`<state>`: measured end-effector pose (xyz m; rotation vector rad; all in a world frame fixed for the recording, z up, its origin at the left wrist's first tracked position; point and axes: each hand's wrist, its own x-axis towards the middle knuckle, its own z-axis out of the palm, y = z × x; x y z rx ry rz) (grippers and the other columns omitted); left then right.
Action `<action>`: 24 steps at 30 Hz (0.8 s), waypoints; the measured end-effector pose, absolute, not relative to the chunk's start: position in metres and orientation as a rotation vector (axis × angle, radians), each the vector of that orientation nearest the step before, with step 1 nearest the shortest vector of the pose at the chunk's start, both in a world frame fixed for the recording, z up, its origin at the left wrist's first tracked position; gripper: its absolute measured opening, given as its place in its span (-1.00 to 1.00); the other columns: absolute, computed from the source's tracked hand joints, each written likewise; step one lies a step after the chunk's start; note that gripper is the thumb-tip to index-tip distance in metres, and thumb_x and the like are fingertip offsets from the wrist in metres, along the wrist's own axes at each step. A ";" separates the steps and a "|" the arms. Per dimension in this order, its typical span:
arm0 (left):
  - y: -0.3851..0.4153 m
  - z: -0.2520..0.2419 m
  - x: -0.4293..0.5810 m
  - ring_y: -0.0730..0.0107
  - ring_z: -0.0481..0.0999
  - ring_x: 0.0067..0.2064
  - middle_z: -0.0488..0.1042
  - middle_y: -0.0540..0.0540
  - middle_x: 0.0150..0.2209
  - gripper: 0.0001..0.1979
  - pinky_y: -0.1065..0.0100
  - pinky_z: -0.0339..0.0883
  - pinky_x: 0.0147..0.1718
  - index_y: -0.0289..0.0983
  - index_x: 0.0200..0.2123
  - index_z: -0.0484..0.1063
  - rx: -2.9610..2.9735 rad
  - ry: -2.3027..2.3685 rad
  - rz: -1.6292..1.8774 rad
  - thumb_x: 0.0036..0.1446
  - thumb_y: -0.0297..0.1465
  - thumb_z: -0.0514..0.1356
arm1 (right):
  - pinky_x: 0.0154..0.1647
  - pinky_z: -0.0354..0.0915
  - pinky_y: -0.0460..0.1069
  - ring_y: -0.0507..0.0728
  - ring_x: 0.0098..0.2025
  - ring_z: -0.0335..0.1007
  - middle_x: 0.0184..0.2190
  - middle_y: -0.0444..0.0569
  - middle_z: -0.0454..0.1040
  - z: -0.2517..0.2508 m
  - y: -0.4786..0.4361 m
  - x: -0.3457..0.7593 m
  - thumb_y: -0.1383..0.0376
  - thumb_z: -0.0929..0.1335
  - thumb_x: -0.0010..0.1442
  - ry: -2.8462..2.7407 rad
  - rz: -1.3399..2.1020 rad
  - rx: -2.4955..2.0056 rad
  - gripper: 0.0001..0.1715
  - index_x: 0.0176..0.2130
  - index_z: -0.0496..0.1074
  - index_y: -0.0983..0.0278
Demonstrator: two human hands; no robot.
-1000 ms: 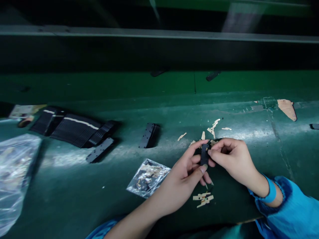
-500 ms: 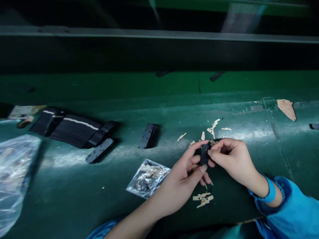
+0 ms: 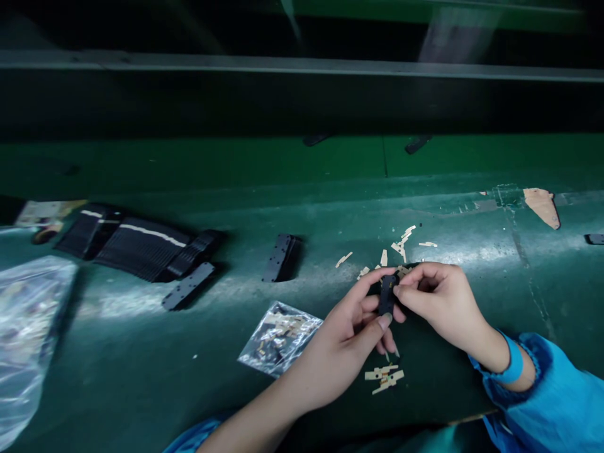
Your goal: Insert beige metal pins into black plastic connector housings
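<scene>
- One small black housing [image 3: 386, 297], held right of centre in the left hand [image 3: 346, 343], thumb and fingers gripping its lower end and sides
- One right hand [image 3: 436, 301], thumb and forefinger closed together at the housing's right edge; whether they pinch a part cannot be told
- Several flat cream pieces [image 3: 399, 250], scattered over the green surface [image 3: 141, 371] just beyond the hands
- Few cream pieces with coppery bits [image 3: 391, 381], near the left fingertips
- One clear bag of small parts [image 3: 278, 336], just left of the left hand
- One black perforated block [image 3: 277, 258], farther left
- One tan scrap [image 3: 542, 206], far right
</scene>
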<state>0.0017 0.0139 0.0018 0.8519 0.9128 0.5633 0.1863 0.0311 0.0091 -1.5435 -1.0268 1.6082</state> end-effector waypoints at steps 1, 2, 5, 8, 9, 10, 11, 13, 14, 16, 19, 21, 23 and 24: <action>0.014 0.002 0.003 0.41 0.59 -0.38 0.54 -0.03 -0.20 -0.50 0.34 0.45 -0.34 -0.12 0.35 0.17 0.853 0.919 0.564 0.40 -0.42 0.15 | -0.46 0.33 -0.04 0.06 -0.57 0.44 -0.66 -0.17 0.54 0.009 0.031 0.186 0.34 0.43 0.05 -1.030 1.608 -1.540 -0.90 -0.49 0.47 0.21; 0.014 0.002 0.003 0.41 0.59 -0.39 0.54 -0.02 -0.22 -0.52 0.34 0.45 -0.35 -0.13 0.34 0.19 0.855 0.933 0.564 0.40 -0.41 0.15 | -0.46 0.33 -0.04 0.06 -0.57 0.44 -0.66 -0.18 0.54 0.009 0.030 0.186 0.34 0.44 0.05 -1.031 1.604 -1.534 -0.89 -0.49 0.47 0.21; 0.014 0.003 0.006 0.41 0.58 -0.42 0.56 0.00 -0.28 -0.60 0.35 0.44 -0.38 -0.14 0.29 0.25 0.892 1.014 0.570 0.43 -0.34 0.14 | -0.50 0.32 -0.06 0.06 -0.58 0.44 -0.65 -0.17 0.54 0.008 0.029 0.184 0.32 0.46 0.06 -1.053 1.562 -1.529 -0.88 -0.49 0.49 0.21; 0.013 0.002 0.007 0.38 0.59 -0.41 0.57 0.03 -0.33 -0.64 0.34 0.44 -0.37 -0.13 0.25 0.28 0.976 1.098 0.577 0.44 -0.34 0.13 | -0.52 0.31 -0.06 0.06 -0.56 0.43 -0.62 -0.12 0.57 0.006 0.026 0.183 0.30 0.48 0.09 -1.142 1.461 -1.559 -0.86 -0.49 0.53 0.22; 0.012 0.002 0.007 0.37 0.61 -0.40 0.58 0.04 -0.35 -0.65 0.34 0.45 -0.36 -0.12 0.25 0.28 1.011 1.118 0.573 0.44 -0.35 0.12 | -0.52 0.31 -0.05 0.06 -0.56 0.43 -0.60 -0.11 0.58 0.006 0.024 0.183 0.31 0.48 0.10 -1.184 1.408 -1.565 -0.86 -0.49 0.55 0.22; 0.011 0.002 0.007 0.35 0.62 -0.39 0.58 0.04 -0.37 -0.65 0.33 0.45 -0.35 -0.12 0.24 0.27 1.043 1.135 0.568 0.44 -0.36 0.12 | -0.52 0.32 -0.05 0.07 -0.55 0.43 -0.58 -0.10 0.58 0.005 0.023 0.182 0.32 0.48 0.10 -1.229 1.342 -1.564 -0.85 -0.50 0.57 0.23; 0.010 0.002 0.007 0.33 0.63 -0.38 0.59 0.05 -0.39 -0.66 0.32 0.45 -0.34 -0.12 0.24 0.27 1.071 1.149 0.567 0.45 -0.36 0.11 | -0.51 0.33 -0.04 0.07 -0.54 0.44 -0.57 -0.10 0.58 0.004 0.022 0.182 0.34 0.48 0.11 -1.275 1.264 -1.553 -0.85 -0.50 0.58 0.22; 0.009 0.002 0.006 0.32 0.63 -0.38 0.60 0.05 -0.40 -0.67 0.31 0.46 -0.33 -0.13 0.23 0.26 1.098 1.158 0.579 0.45 -0.36 0.10 | -0.52 0.36 -0.03 0.06 -0.54 0.43 -0.55 -0.10 0.57 0.003 0.020 0.180 0.37 0.47 0.12 -1.368 1.092 -1.509 -0.85 -0.49 0.59 0.21; 0.009 0.002 0.006 0.31 0.63 -0.38 0.60 0.04 -0.39 -0.67 0.31 0.46 -0.32 -0.13 0.23 0.25 1.101 1.154 0.590 0.45 -0.36 0.10 | -0.52 0.36 -0.03 0.06 -0.55 0.43 -0.54 -0.10 0.57 0.003 0.019 0.180 0.39 0.47 0.12 -1.414 1.008 -1.479 -0.85 -0.47 0.60 0.21; 0.009 0.001 0.006 0.30 0.63 -0.38 0.59 0.04 -0.40 -0.68 0.30 0.47 -0.31 -0.14 0.22 0.25 1.109 1.143 0.611 0.45 -0.35 0.10 | -0.52 0.39 -0.02 0.07 -0.53 0.46 -0.50 -0.08 0.59 0.003 0.017 0.180 0.40 0.47 0.15 -1.510 0.864 -1.418 -0.87 -0.42 0.62 0.21; 0.010 0.001 0.005 0.28 0.62 -0.38 0.58 0.04 -0.42 -0.68 0.29 0.47 -0.31 -0.14 0.22 0.25 1.146 1.144 0.617 0.45 -0.34 0.09 | -0.48 0.43 0.00 0.10 -0.47 0.50 -0.41 -0.04 0.61 0.005 0.017 0.182 0.39 0.47 0.17 -1.618 0.732 -1.398 -0.90 -0.32 0.63 0.20; 0.010 0.001 0.004 0.27 0.63 -0.37 0.59 0.03 -0.42 -0.68 0.28 0.47 -0.30 -0.13 0.22 0.25 1.181 1.143 0.617 0.45 -0.35 0.08 | -0.46 0.44 0.00 0.10 -0.47 0.49 -0.38 -0.04 0.61 0.005 0.018 0.184 0.37 0.48 0.16 -1.627 0.735 -1.421 -0.91 -0.29 0.63 0.19; 0.010 0.002 0.003 0.26 0.64 -0.36 0.59 0.03 -0.41 -0.68 0.27 0.47 -0.28 -0.12 0.22 0.26 1.220 1.131 0.621 0.45 -0.36 0.07 | -0.46 0.43 -0.01 0.08 -0.47 0.46 -0.37 -0.05 0.59 0.005 0.020 0.184 0.36 0.48 0.13 -1.609 0.804 -1.436 -0.90 -0.28 0.62 0.19; 0.010 0.002 0.003 0.26 0.65 -0.35 0.60 0.02 -0.39 -0.68 0.27 0.48 -0.27 -0.12 0.22 0.26 1.238 1.127 0.625 0.45 -0.37 0.07 | -0.47 0.42 -0.02 0.07 -0.47 0.45 -0.37 -0.06 0.58 0.005 0.021 0.184 0.36 0.48 0.12 -1.595 0.844 -1.442 -0.90 -0.28 0.62 0.19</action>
